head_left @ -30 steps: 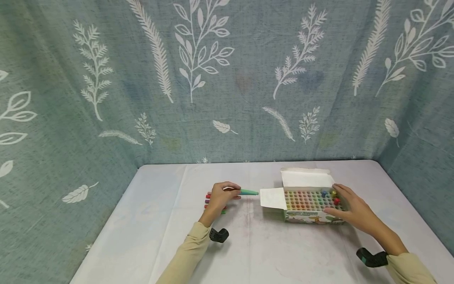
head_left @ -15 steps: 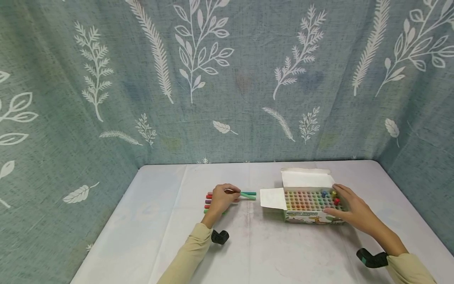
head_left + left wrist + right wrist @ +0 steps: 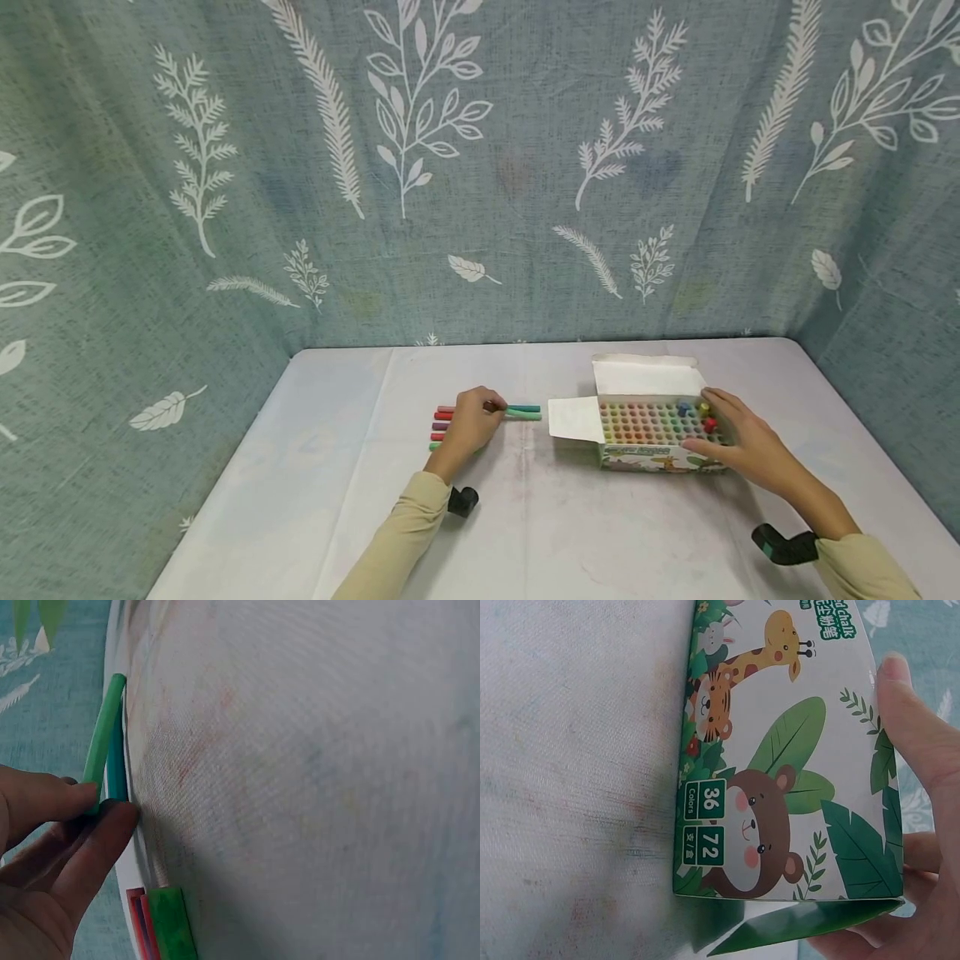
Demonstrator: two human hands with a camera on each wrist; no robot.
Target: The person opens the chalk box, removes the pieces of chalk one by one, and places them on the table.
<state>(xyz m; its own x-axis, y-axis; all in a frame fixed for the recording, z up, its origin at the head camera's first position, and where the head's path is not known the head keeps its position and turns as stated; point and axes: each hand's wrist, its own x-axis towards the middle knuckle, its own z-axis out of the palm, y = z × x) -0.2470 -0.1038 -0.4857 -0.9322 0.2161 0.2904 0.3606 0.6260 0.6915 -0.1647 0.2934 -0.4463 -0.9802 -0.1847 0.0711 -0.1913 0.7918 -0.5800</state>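
Note:
My left hand pinches a light green chalk stick between thumb and fingers, low over the table. A teal chalk stick lies right beside it, almost parallel. Under and left of that hand, several red, purple and green chalks form a row, partly covered by the hand. My right hand holds the right end of the chalk box, its thumb at the front top edge and its fingers round the side. Inside the box, a few blue, yellow and red chalks stick up near its right end.
The box's lid flap stands raised at the back, and a side flap juts left toward the chalks. A white cloth covers the table. Behind hangs a leaf-patterned curtain.
My left hand has lowered the light green chalk and swung it in line beside the teal one, which now lies on the table. My right hand stays on the box.

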